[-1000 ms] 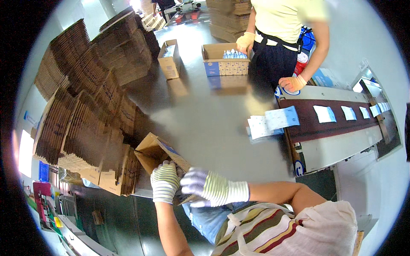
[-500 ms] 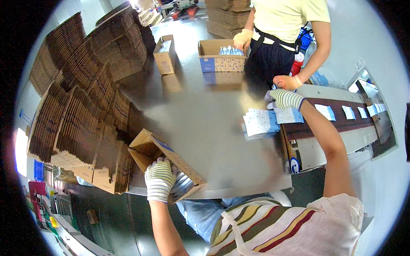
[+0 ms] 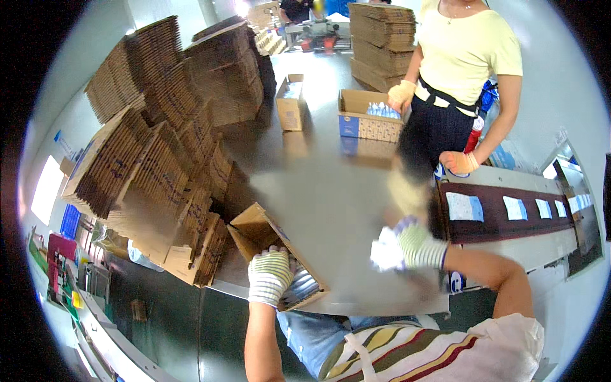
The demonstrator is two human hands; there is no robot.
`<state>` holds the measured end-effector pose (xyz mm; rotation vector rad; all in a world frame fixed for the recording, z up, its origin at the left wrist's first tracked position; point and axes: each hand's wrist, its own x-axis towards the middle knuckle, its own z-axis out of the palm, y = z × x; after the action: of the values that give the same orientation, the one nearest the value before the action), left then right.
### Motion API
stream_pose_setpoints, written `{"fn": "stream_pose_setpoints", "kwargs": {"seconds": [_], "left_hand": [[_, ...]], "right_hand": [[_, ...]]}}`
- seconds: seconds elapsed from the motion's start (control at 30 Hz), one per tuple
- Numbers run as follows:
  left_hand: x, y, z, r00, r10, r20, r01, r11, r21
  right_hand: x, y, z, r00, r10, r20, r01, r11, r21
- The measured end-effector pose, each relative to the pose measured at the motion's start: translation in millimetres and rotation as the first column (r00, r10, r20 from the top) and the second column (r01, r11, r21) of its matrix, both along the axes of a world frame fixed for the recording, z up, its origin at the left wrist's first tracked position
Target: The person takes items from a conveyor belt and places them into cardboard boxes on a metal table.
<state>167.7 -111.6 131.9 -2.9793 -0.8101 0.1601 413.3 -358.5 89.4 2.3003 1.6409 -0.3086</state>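
My left hand (image 3: 270,277), in a striped glove, reaches over the near wall of an open cardboard box (image 3: 304,254). Its bent fingers press against a row of blue-and-white packets (image 3: 301,286) inside; the fingertips are partly hidden. The box sits tilted at the table's near edge. Over the table to the right, my right hand (image 3: 420,245), in a matching glove, grips several white-and-blue packets (image 3: 386,249). Motion blurs that hand and its packets.
More packets (image 3: 465,207) lie spaced along a dark conveyor belt (image 3: 490,232) at right. Stacked flat cartons (image 3: 143,184) line the left. Across the table (image 3: 318,191), a co-worker's hand (image 3: 401,95) touches a filled box (image 3: 370,127); another box (image 3: 291,108) stands beside it.
My right hand has moved left and nearer from the belt's end, taking the packets that lay there off the table. My left hand stays in the box. The whole view has shifted.
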Motion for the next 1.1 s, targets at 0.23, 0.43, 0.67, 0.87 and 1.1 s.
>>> {"fn": "stream_pose_setpoints", "kwargs": {"seconds": [0.23, 0.43, 0.67, 0.87, 1.1], "left_hand": [[2, 0, 1, 1.000, -0.004, -0.001, 0.004, 1.000, -0.020], [2, 0, 6, 0.999, -0.004, -0.039, 0.003, 0.999, -0.032], [-2, 2, 2, 1.000, 0.007, -0.012, -0.008, 0.999, -0.053], [-2, 0, 7, 1.000, 0.003, -0.021, -0.004, 0.998, -0.058], [-1, 2, 4, 0.999, 0.009, -0.035, -0.011, 0.997, -0.078]], "right_hand": [[-45, 22, 1, 0.969, -0.003, -0.248, 0.023, 0.997, 0.078], [-36, 65, -9, 0.953, 0.128, -0.274, -0.047, 0.957, 0.285], [-29, 71, -20, 0.950, 0.209, -0.233, -0.118, 0.929, 0.352], [-43, 79, 8, 0.975, 0.091, -0.202, -0.052, 0.980, 0.192], [-62, 69, -13, 0.991, 0.120, -0.067, -0.088, 0.930, 0.357]]}}
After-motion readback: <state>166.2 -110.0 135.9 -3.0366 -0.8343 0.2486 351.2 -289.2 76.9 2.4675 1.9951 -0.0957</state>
